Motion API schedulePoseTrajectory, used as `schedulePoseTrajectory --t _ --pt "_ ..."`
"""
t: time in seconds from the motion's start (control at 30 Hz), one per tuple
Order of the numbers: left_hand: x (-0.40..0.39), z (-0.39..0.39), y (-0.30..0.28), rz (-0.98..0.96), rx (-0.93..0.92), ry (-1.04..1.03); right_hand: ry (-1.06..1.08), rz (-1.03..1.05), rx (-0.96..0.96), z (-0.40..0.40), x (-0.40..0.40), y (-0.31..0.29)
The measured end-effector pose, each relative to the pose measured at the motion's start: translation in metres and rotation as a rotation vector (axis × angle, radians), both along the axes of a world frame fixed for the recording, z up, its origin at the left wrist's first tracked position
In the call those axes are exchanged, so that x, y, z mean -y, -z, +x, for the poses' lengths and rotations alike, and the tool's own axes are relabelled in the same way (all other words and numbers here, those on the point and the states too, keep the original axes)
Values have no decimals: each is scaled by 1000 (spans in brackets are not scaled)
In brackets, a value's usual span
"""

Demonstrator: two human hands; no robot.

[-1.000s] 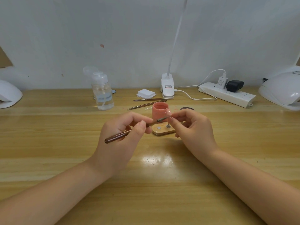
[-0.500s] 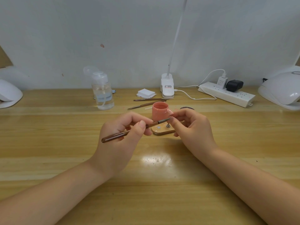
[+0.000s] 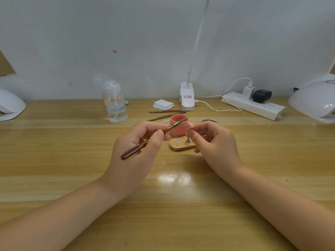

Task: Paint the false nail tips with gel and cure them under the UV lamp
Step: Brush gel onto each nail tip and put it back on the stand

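Note:
My left hand (image 3: 135,151) grips a brown-handled gel brush (image 3: 155,137), its bristle tip raised over the open pink gel jar (image 3: 178,126). My right hand (image 3: 216,142) pinches a small false nail tip (image 3: 190,128) on its metal stand, just right of the jar. Below them lies an oval wooden holder base (image 3: 181,146) with a metal disc and a peg. A white UV lamp (image 3: 315,102) stands at the far right edge of the table.
A clear pump bottle (image 3: 115,104), a stack of white pads (image 3: 163,104), two spare brushes (image 3: 167,111), a clip lamp base (image 3: 187,96) and a power strip (image 3: 253,105) line the back. Another white lamp (image 3: 10,105) sits far left. A dark lid (image 3: 208,121) lies behind my right hand.
My left hand has swung the brush tip up and away from the nail tip to over the jar. My right hand has barely moved.

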State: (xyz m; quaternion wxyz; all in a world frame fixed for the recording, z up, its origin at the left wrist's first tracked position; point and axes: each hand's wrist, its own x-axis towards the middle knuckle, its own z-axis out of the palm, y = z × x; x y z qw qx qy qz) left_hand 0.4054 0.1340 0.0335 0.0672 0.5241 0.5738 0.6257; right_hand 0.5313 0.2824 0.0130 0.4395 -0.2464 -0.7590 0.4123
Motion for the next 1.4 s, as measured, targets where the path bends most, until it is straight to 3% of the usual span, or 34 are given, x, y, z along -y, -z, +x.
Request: schedulePoseTrajectory --t 0.83,1.03,1.27,1.4 --pt "0 1 1 -16 40 26 38 61 0 0 -1 2" --pt "3 0 0 -13 -63 30 51 87 19 0 -1 1" --pt "0 2 0 -19 -9 6 61 78 18 0 1 0" --pt "3 3 -1 -21 -110 10 71 81 25 1 2 -1"
